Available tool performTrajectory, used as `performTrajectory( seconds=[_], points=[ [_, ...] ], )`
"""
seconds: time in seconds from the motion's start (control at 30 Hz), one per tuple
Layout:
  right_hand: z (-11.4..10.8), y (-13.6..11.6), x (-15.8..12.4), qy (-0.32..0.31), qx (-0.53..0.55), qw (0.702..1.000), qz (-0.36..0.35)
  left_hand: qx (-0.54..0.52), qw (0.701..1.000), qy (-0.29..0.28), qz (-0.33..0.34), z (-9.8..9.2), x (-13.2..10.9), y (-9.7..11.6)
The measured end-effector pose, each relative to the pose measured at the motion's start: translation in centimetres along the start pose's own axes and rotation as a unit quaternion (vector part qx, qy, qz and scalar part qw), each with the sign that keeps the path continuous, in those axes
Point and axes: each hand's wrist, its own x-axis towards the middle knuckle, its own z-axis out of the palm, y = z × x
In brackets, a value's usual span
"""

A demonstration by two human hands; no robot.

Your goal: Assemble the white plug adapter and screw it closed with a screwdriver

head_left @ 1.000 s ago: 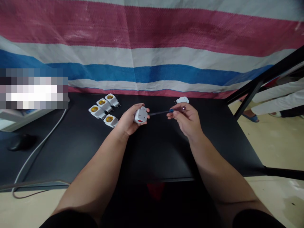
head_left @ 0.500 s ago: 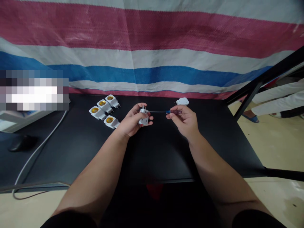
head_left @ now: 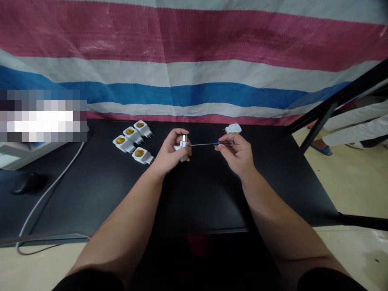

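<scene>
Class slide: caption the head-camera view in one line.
Left hand grips a white plug adapter; right hand holds a screwdriver.

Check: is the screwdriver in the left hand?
No, the screwdriver is in the right hand; the left hand holds a white plug adapter.

- White plastic plug adapter (head_left: 183, 148), metal prongs pointing up, held in left hand (head_left: 172, 153)
- Small blue-collared screwdriver (head_left: 223, 143), thin shaft level, tip just beside adapter, pinched in right hand (head_left: 238, 157)
</scene>
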Motion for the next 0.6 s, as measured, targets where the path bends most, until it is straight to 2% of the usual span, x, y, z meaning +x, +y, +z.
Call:
performTrajectory(
  seconds=[0.23,0.4,0.6],
  points=[
    [0.24,0.02,-0.16,-0.002,-0.027,1.0,-0.015,0.106,0.992,0.045,0.042,0.33,-0.14,0.53],
    [0.17,0.05,-0.16,0.018,-0.021,0.999,-0.018,0.125,0.991,0.043,0.028,0.36,-0.19,0.37],
    [0.34,-0.08,-0.27,0.009,-0.009,1.0,-0.009,0.102,0.993,0.052,0.009,0.36,-0.21,0.24]
  ],
)
